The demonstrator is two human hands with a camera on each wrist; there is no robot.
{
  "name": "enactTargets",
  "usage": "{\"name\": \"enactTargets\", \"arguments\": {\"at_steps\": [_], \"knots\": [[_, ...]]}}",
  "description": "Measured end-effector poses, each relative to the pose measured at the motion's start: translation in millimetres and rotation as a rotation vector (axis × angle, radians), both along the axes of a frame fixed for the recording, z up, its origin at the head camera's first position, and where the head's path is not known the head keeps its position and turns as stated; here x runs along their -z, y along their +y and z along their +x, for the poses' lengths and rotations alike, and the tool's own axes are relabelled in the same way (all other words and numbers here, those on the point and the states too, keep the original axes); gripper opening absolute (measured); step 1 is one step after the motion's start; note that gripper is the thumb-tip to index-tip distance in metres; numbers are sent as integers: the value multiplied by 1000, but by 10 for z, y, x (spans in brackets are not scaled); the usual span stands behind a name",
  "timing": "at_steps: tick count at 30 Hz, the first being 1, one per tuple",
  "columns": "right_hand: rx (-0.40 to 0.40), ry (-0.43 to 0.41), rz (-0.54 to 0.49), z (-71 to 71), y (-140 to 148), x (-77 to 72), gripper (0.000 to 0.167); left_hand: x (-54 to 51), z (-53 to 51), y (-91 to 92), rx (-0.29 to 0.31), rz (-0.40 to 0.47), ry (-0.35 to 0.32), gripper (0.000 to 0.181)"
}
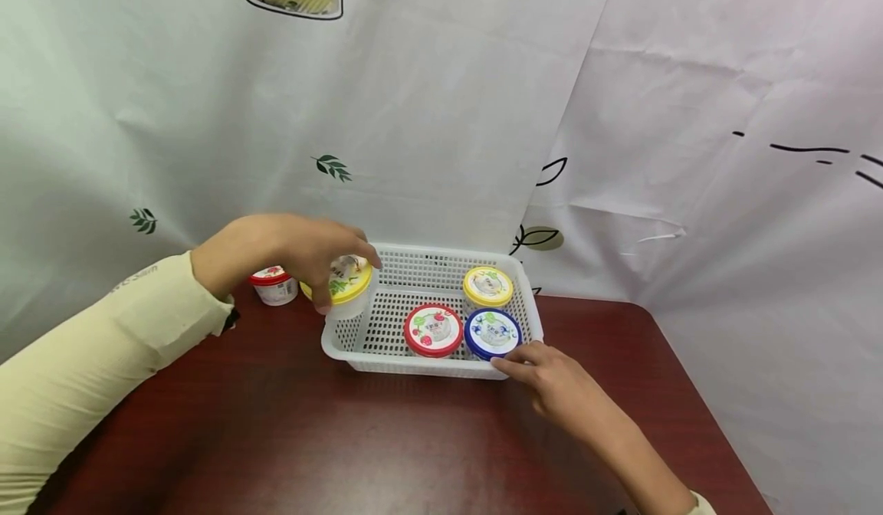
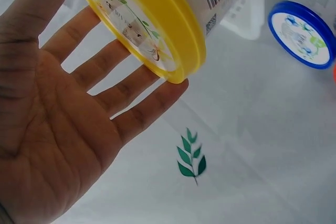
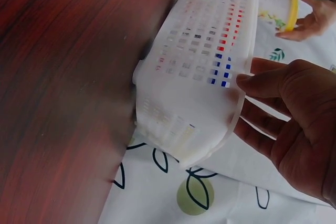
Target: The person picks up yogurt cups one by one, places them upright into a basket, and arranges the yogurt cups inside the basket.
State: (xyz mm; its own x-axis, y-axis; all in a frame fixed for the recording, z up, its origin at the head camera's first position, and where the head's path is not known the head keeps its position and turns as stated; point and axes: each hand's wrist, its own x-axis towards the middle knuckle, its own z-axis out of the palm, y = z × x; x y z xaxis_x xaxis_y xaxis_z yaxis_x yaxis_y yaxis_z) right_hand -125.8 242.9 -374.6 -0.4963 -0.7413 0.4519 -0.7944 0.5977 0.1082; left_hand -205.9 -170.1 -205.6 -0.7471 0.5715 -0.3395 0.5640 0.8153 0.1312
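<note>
A large tub with a yellow lid (image 1: 348, 281) is held by my left hand (image 1: 297, 250) above the left end of the white basket (image 1: 428, 365). Thumb and fingers grip the lid's rim in the left wrist view, where the tub (image 2: 186, 19) tilts. Inside the basket stand a red-lidded tub (image 1: 433, 330), a blue-lidded tub (image 1: 493, 333) and a smaller yellow-lidded tub (image 1: 487, 286). My right hand (image 1: 562, 385) pinches the basket's near right rim; the right wrist view shows its thumb outside the wall (image 3: 184, 93) and the fingers over the rim.
Left of the basket, partly behind my left hand, stands a small red-lidded cup (image 1: 277, 289) on the dark red table (image 1: 386, 446). In the left wrist view a blue-lidded tub (image 2: 302, 35) is at the upper right. A patterned white cloth (image 1: 441, 116) hangs behind the table.
</note>
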Motion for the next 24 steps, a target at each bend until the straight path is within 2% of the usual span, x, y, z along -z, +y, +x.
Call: {"name": "enactTargets", "arguments": {"at_steps": [3, 7, 14, 21, 24], "knots": [[6, -7, -3, 1, -2, -9, 50, 5, 18, 74, 14, -5, -1, 93], [7, -11, -1, -6, -4, -12, 50, 43, 28, 146, 2, -11, -6, 91], [14, -11, 12, -12, 5, 3, 51, 135, -16, 278, 49, -11, -19, 93], [1, -2, 14, -17, -7, 4, 51, 293, -56, 365, 47, -48, -59, 91], [0, -5, 20, -12, -10, 2, 51, 376, -79, 392, 66, -63, -68, 92]]}}
